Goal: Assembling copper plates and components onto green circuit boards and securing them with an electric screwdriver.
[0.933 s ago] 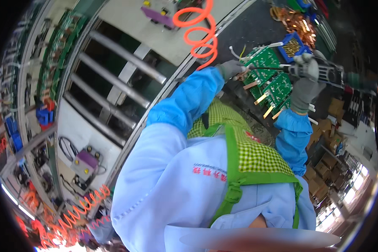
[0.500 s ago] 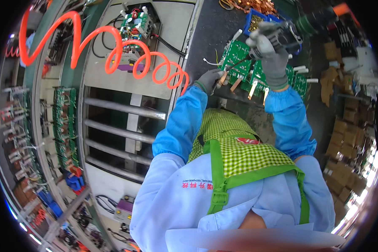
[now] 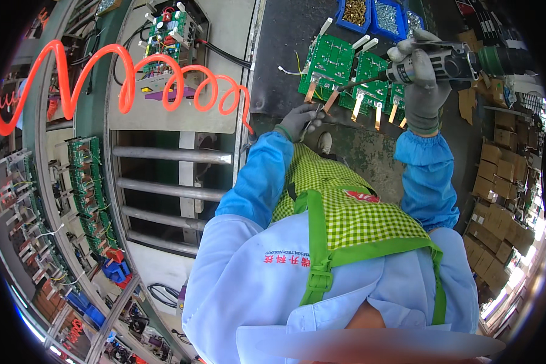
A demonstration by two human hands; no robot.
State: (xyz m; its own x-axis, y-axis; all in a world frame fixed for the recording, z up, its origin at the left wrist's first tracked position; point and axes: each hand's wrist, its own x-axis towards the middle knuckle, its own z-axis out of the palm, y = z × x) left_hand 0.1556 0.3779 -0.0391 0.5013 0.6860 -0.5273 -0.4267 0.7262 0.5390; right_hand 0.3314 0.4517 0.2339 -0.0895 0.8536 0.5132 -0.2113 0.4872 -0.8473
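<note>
My right hand (image 3: pixel 428 85), in a grey glove, is wrapped round a power screwdriver (image 3: pixel 452 64). The tool lies nearly level, its long thin bit pointing left to the inner end of a copper strip (image 3: pixel 331 101) on a green circuit board (image 3: pixel 332 60). At that strip's near end my left hand (image 3: pixel 301 121), also gloved, has its fingers closed on it. Another copper strip (image 3: pixel 310 92) sits just left of it on the same board. More green boards (image 3: pixel 370 73) with copper strips stand in a row to the right, partly behind the tool.
Blue bins (image 3: pixel 353 24) of brass-coloured and silvery small fasteners stand at the back of the dark table (image 3: pixel 273 79). On the left, an orange coiled hose (image 3: pixel 127 79) hangs above a conveyor with metal rollers (image 3: pixel 173 156). Cardboard boxes (image 3: pixel 497 176) are stacked at right.
The screwdriver's bit has shifted from the leftmost copper strip to the one on its right, and my left fingers have moved to that strip too. The whole view has shifted, showing more of the bins.
</note>
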